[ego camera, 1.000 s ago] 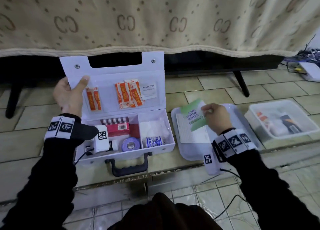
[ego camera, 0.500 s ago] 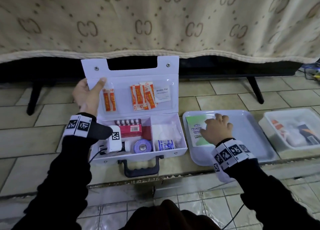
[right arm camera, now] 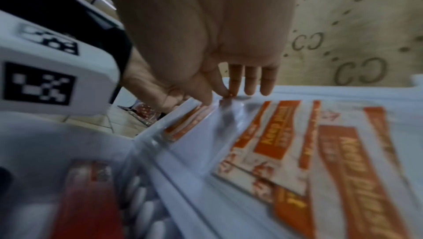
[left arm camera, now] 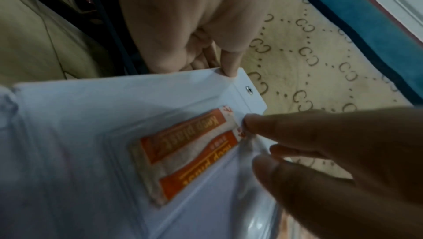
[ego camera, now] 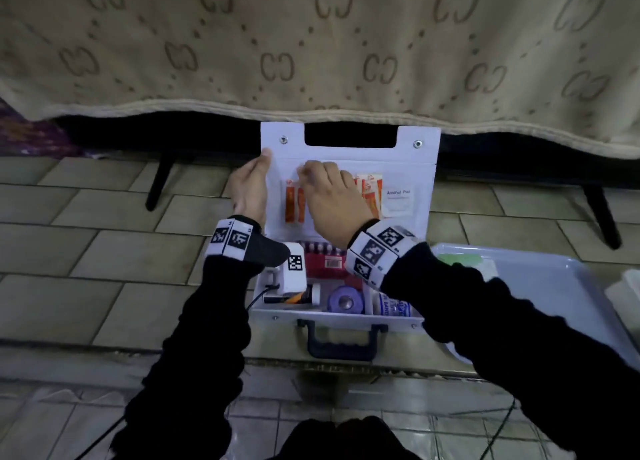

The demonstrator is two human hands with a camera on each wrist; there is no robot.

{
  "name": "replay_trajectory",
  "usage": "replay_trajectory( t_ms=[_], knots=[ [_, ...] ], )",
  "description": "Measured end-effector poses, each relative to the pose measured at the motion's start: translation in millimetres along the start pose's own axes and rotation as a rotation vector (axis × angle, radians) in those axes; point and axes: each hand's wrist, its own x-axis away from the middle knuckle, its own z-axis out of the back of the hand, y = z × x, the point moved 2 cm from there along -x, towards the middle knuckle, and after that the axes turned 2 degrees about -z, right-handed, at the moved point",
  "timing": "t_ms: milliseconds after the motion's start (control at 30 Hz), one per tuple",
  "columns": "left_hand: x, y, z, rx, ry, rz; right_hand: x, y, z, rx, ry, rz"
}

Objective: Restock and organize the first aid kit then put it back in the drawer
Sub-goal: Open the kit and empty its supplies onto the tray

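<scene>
The white first aid kit lies open on the tiled floor, with its lid upright. My left hand grips the lid's left edge, thumb on the front. My right hand reaches across the lid, and its thumb and forefinger pinch the top edge of the clear pocket over two orange plaster strips. More plasters and an alcohol pad sit in the pockets to the right. In the base lie a red box of vials, a purple tape roll and a bandage roll.
A pale tray lies right of the kit with a green paper in it. A white container shows at the right edge. A patterned bedspread hangs behind the lid, with dark bed legs on either side.
My right hand left the green paper in the tray and moved left to the lid's pocket. The left hand keeps its hold on the lid. The head view has shifted left.
</scene>
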Motion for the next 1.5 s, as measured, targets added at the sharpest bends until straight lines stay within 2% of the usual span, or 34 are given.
replay_trajectory(
  t_ms=[100,167,267,333,700,867,967,1133,1233,1333,1433,1500],
  knots=[
    [3,1,-2,-0.008,0.064,-0.018,2,-12,-8,-0.007,0.004,-0.029],
    [5,2,-4,-0.001,0.076,-0.040,4,-14,-11,-0.061,-0.006,0.014],
    [3,-1,-3,-0.035,0.091,-0.080,-1,-12,-7,-0.136,0.099,-0.055],
    [2,-2,-3,-0.047,0.095,-0.106,-9,-12,-5,-0.153,0.103,-0.102],
    [3,-5,0,-0.047,0.080,-0.163,-49,-8,18,-0.345,-0.128,-0.436],
    [3,-5,0,-0.042,0.071,-0.163,-52,0,24,-0.522,-0.142,-0.329],
    [4,-4,-2,-0.074,0.068,-0.171,-47,11,29,-0.708,-0.008,-0.285],
    [6,-6,-5,-0.140,0.042,-0.223,-20,57,42,-1.028,0.371,-0.317],
    [6,-12,-9,-0.218,0.042,-0.245,9,114,49,-0.988,0.436,-0.404],
    [6,-18,-13,-0.307,0.063,-0.279,47,173,42,-0.783,0.290,-0.558],
    [7,-22,-17,-0.337,0.099,-0.307,90,210,12,-0.619,-0.025,-0.661],
    [8,-21,-19,-0.365,0.115,-0.312,113,218,-15,-0.569,-0.213,-0.673]
  ],
)
